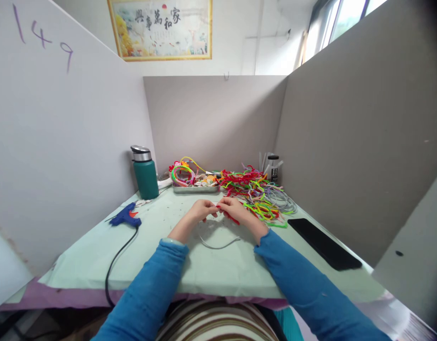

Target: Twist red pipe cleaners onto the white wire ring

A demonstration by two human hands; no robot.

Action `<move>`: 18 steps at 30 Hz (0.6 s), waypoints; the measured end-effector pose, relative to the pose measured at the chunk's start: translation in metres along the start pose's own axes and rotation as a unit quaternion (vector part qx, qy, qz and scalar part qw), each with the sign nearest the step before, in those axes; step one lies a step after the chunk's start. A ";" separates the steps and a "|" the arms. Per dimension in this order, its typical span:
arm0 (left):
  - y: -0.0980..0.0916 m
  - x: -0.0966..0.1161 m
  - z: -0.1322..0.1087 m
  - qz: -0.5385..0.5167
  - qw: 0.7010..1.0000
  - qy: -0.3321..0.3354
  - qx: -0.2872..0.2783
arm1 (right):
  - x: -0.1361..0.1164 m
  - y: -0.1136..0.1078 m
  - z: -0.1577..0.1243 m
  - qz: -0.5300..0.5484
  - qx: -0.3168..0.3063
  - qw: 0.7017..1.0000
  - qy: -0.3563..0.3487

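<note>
My left hand (201,211) and my right hand (234,209) meet over the middle of the table, fingers pinched together on a red pipe cleaner (232,217). Its free end trails down below my right hand. A thin white curved band (218,245) lies on the pale green table cover (97,255) just in front of my wrists. Both forearms wear blue sleeves.
A heap of coloured pipe cleaners (261,194) lies behind my right hand. A metal tray (195,189) of craft bits stands at the back, with a green flask (145,173) to its left. A blue glue gun (125,217) with black cord lies left; a black phone (324,243) lies right. Partition walls enclose three sides.
</note>
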State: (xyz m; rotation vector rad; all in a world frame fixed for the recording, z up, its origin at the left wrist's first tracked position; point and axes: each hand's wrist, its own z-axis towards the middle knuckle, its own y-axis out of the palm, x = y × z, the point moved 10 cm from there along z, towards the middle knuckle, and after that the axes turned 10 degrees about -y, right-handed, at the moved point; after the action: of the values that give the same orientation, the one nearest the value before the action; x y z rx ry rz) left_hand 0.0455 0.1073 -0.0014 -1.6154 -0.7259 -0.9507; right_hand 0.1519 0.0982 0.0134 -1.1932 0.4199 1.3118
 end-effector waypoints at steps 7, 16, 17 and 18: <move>-0.002 -0.001 -0.001 -0.008 1.000 -0.010 0.008 | -0.001 -0.001 -0.001 0.003 0.001 1.000 0.001; -0.003 0.003 -0.006 -0.002 1.000 -0.021 0.008 | -0.005 -0.001 -0.001 0.004 0.006 1.000 -0.005; -0.003 0.003 -0.006 -0.004 1.000 -0.019 0.006 | -0.006 -0.002 -0.001 0.003 0.006 1.000 -0.006; -0.003 0.003 -0.006 -0.005 1.000 -0.019 0.005 | -0.005 -0.001 -0.001 0.003 0.006 1.000 -0.007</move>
State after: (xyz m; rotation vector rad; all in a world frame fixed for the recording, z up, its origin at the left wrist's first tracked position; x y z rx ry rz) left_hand 0.0435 0.1022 0.0032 -1.6255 -0.7644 -0.9237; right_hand 0.1521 0.0950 0.0179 -1.1731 0.4218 1.3194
